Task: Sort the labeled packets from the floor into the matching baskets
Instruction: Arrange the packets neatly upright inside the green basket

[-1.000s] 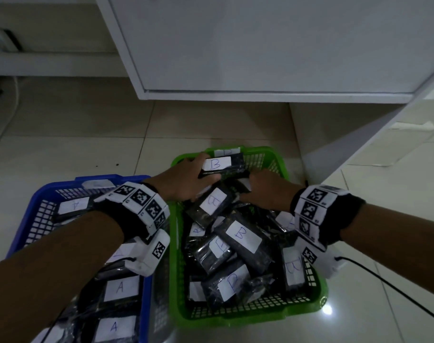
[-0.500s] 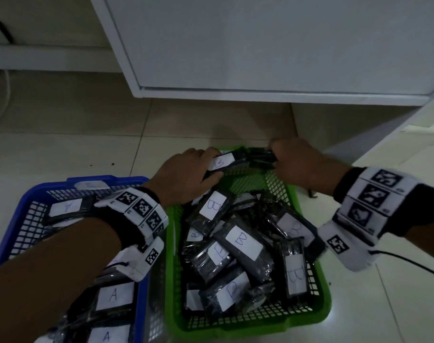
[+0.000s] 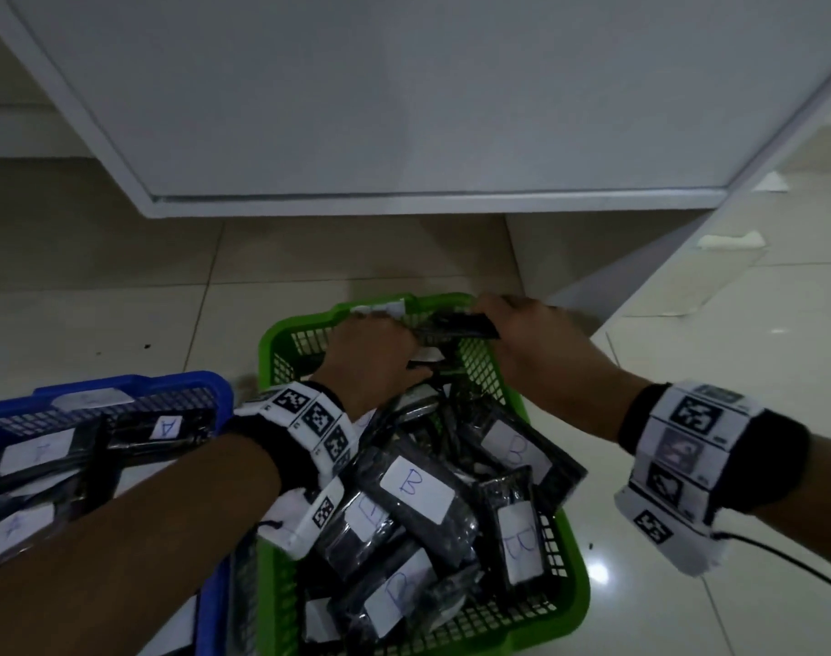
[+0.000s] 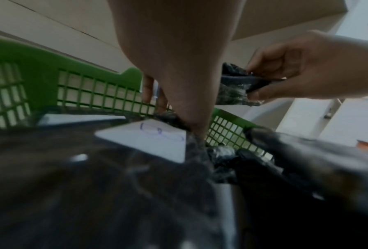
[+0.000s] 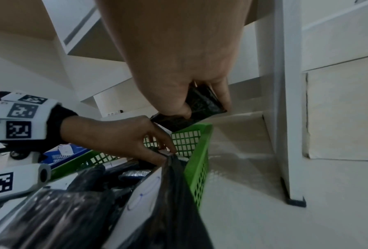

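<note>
A green basket (image 3: pixel 271 352) in the middle holds several black packets with white B labels (image 3: pixel 418 485). To its left, a blue basket (image 3: pixel 134 383) holds packets labelled A (image 3: pixel 35 452). My left hand (image 3: pixel 394 357) reaches into the far end of the green basket, its fingers (image 5: pixel 157 144) and thumb pinching the top edge of a B packet (image 4: pixel 153 139). My right hand (image 3: pixel 503 324) grips a black packet (image 3: pixel 461 324) just above the basket's far rim. That packet (image 5: pixel 198 107) shows no label in any view.
A white cabinet (image 3: pixel 404 111) overhangs the floor just beyond the baskets, and its side panel (image 3: pixel 593 281) stands close to the green basket's far right corner. Pale floor tiles (image 3: pixel 688 371) lie to the right. A black cable (image 3: pixel 792 561) trails from my right wrist.
My right hand has risen out of the packet pile to the far rim with a black packet. My left hand has sunk lower into the green basket with its B packet.
</note>
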